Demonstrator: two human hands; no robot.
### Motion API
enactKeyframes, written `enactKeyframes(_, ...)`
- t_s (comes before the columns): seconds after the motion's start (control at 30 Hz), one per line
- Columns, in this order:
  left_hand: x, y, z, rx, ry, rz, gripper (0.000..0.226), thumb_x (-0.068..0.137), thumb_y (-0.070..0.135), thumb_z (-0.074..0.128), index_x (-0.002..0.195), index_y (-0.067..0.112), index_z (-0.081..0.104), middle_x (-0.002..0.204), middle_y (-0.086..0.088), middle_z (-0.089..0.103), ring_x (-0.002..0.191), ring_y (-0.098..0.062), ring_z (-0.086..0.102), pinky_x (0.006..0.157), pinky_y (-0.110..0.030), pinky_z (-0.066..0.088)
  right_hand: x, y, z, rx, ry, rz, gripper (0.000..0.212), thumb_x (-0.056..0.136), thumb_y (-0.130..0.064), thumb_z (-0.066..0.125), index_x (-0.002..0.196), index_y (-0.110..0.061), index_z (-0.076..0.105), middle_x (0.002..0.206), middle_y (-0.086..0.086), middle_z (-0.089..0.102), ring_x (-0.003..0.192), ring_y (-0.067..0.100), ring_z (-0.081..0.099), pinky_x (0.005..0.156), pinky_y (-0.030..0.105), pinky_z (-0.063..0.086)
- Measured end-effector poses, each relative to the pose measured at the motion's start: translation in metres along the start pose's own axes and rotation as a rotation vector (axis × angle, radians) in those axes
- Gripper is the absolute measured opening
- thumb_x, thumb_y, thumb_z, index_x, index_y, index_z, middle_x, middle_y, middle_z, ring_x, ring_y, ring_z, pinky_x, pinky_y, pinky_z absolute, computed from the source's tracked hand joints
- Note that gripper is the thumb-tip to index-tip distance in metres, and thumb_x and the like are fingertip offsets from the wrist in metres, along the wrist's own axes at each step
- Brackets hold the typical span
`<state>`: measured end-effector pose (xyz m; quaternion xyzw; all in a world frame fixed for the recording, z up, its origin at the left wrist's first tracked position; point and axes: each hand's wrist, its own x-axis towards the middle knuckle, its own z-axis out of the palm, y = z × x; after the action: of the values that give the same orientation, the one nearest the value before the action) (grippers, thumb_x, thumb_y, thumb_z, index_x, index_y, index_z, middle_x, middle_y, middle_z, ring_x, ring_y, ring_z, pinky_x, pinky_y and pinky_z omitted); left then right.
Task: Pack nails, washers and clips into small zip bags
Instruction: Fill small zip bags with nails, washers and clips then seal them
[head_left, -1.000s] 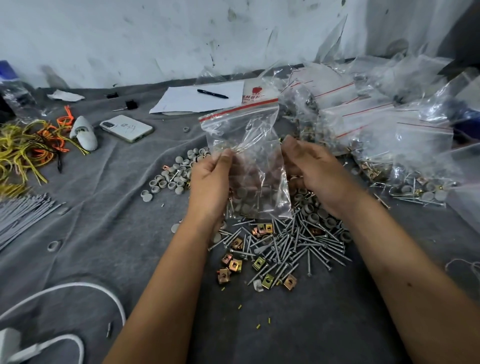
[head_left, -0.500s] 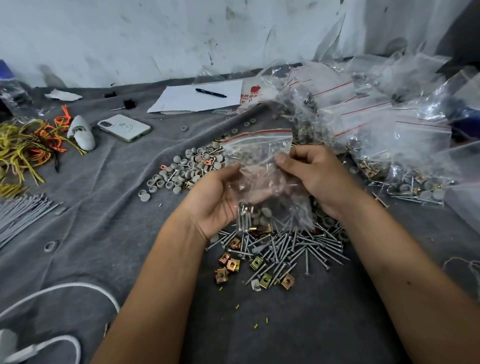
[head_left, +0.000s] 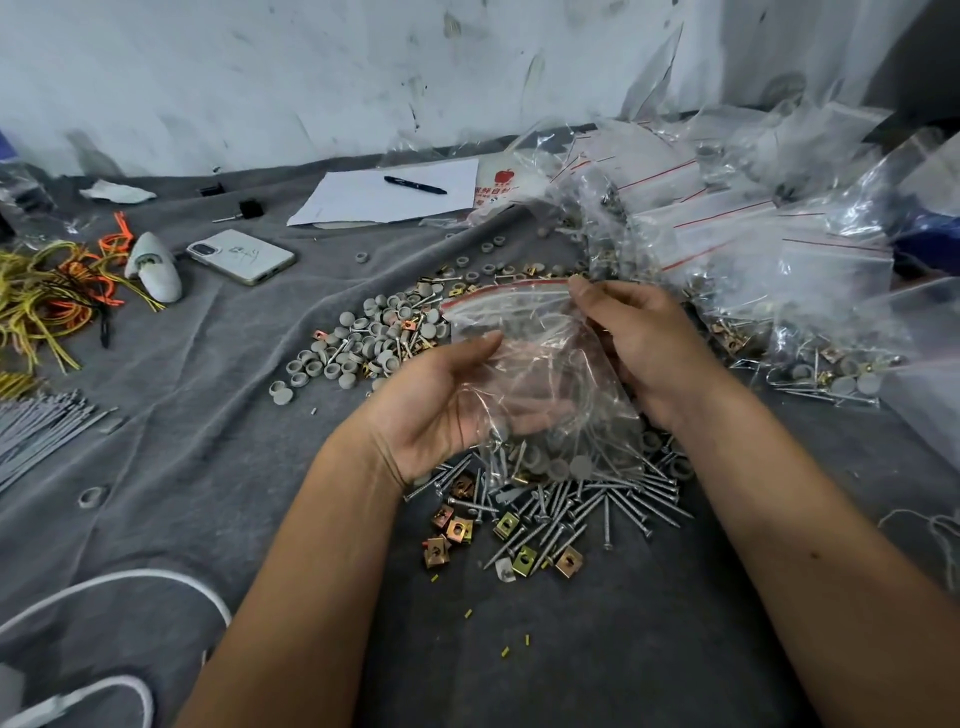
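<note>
A clear zip bag (head_left: 540, 374) with a red seal strip lies tilted between my hands, with nails and grey round washers at its lower end. My left hand (head_left: 431, 405) is palm up under the bag, thumb on its left side and fingers showing through the plastic. My right hand (head_left: 644, 338) pinches the right end of the seal strip. Below the bag, loose nails (head_left: 597, 509) are heaped on the grey cloth, with brass-coloured clips (head_left: 457, 530) at their near left. A scatter of grey washers (head_left: 363, 343) lies to the left.
A heap of filled zip bags (head_left: 753, 249) covers the right side. A phone (head_left: 241, 256), paper (head_left: 384, 200) with a pen (head_left: 415, 184) lie at the back. Yellow and orange wires (head_left: 47, 296), grey ties (head_left: 36, 431) and a white cable (head_left: 130, 582) are on the left.
The bag has come down from upright to a tilted lie. My left hand turned palm up beneath it, and my right hand moved up to the seal strip.
</note>
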<state>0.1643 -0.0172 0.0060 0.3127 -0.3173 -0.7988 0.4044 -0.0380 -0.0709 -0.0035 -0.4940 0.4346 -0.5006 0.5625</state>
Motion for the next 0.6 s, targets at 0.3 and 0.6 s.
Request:
enactKeyframes(0.3,0.005,-0.005,0.002,0.306,0.317,0.414,0.036,0.112,0.018,0.040,0.120,-0.002,0.068,0.113,-0.019,0.075,0.070,-0.018,0.075,0.052,-0.024,0.058,-0.001,-0.001,0.002,0.007,0.087,-0.144,0.012,0.094,-0.029,0.073,0.092,-0.018,0.076,0.078,0.002,0.071,0.064,0.013,0.064,0.051,0.022,0.050)
enactKeyframes(0.6,0.013,-0.012,0.000,0.455,0.426,0.681,0.010,0.101,0.016,0.065,0.101,0.018,0.075,0.103,-0.009,0.078,0.088,-0.020,0.071,0.081,-0.041,0.058,-0.004,-0.006,0.004,-0.069,0.026,-0.451,0.010,0.096,-0.020,0.070,0.092,-0.025,0.077,0.080,-0.007,0.073,0.071,0.004,0.064,0.065,0.017,0.051)
